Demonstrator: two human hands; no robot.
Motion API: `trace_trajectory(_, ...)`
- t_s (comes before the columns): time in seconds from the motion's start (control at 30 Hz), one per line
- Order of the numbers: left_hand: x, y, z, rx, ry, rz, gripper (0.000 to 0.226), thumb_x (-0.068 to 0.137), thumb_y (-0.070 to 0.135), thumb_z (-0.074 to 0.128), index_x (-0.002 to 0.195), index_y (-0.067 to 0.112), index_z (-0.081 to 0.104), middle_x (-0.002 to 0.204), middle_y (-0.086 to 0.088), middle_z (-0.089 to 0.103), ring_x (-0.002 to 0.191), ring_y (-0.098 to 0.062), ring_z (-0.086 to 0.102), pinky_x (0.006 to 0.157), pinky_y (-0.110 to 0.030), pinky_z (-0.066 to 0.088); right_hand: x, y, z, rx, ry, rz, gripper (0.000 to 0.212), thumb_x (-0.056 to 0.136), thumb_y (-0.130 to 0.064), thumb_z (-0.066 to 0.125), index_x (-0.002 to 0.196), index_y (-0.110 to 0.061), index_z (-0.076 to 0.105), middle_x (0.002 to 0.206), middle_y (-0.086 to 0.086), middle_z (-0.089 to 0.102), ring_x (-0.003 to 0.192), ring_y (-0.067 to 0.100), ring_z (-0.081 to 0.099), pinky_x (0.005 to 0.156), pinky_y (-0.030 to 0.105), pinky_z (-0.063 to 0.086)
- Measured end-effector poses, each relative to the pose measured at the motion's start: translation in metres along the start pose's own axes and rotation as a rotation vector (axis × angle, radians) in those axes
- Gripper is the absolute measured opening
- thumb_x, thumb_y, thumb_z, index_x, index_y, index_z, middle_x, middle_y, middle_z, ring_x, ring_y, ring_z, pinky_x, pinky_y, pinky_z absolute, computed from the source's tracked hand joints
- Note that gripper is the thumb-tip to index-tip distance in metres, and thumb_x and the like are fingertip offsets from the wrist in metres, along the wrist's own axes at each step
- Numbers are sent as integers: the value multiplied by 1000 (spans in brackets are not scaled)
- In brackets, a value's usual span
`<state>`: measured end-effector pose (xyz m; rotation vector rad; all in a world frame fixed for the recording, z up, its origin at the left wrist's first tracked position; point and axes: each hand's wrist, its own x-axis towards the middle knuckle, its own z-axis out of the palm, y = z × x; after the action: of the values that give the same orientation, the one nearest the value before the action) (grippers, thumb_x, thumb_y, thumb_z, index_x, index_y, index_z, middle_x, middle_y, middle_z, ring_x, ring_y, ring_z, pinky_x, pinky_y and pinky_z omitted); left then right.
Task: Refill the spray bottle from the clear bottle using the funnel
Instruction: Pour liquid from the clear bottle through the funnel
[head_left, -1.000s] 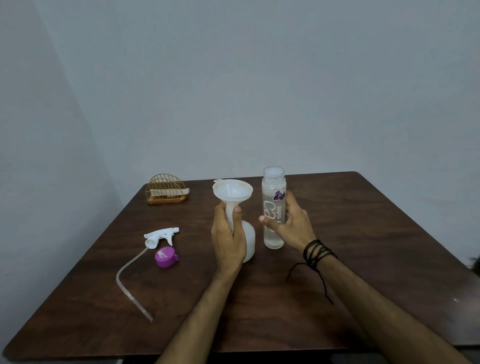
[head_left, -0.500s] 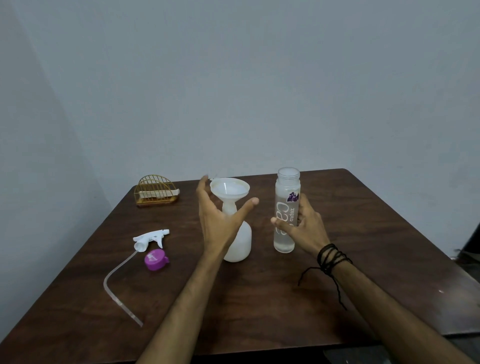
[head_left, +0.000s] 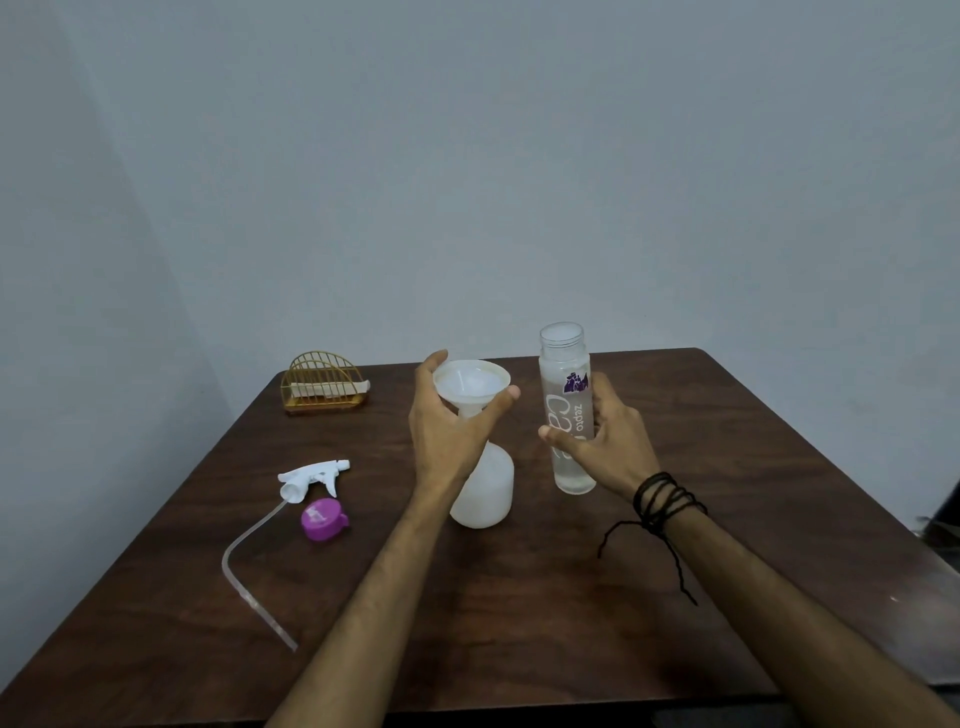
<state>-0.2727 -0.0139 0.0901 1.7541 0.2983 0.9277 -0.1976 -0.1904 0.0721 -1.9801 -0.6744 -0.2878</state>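
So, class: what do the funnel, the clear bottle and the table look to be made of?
Funnel: matte, translucent white, likely plastic.
Clear bottle: glossy, see-through with printed lettering; plastic or glass, cannot tell.
Table: dark brown with visible grain; wood or wood-look laminate.

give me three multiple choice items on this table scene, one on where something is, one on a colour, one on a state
1. Where is the funnel?
A. flat on the table
B. seated in the neck of the spray bottle
C. inside the wire holder

2. What colour is the loose cap beside the trigger sprayer head?
A. purple
B. green
C. black

3. What state is the clear bottle in?
A. lying on its side
B. upright and capped
C. upright with its top open

Answers:
1 B, the funnel's stem goes down into the white bottle's neck, with the left hand spread around it.
2 A, the cap is bright purple.
3 C, it stands on the table with no cap on its rim, the right hand around it.
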Motion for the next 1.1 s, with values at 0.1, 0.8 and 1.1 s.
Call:
trace_trajectory(0.1, -2, 0, 0, -34, 11, -20, 92, 67, 41, 90, 144, 24, 44, 129, 11, 51, 120, -9, 50, 89, -17, 47, 4, -4, 0, -67, -4, -34, 54, 73, -35, 82, 113, -21, 49, 94, -9, 70, 81, 8, 68, 73, 33, 59)
trace_trajectory(0.8, -3, 5, 0, -61, 37, -29, 96, 65, 44, 91, 145, 25, 43, 140, 5, 51, 126, -11, 48, 101, -32, 50, 35, -29, -20, -531, -83, -138, 62, 75, -40, 74, 125, -36, 38, 104, -3, 61, 93, 25, 62, 78, 41, 52)
trace_trajectory(1.1, -4, 7, -1, -60, 41, -28, 96, 65, 44, 91, 145, 25, 42, 142, 4, 50, 127, -11, 47, 102, -32, 49, 40, -40, -29, -633, -58, -187, 62, 80, -34, 71, 133, -34, 38, 102, -4, 55, 93, 23, 59, 76, 37, 44)
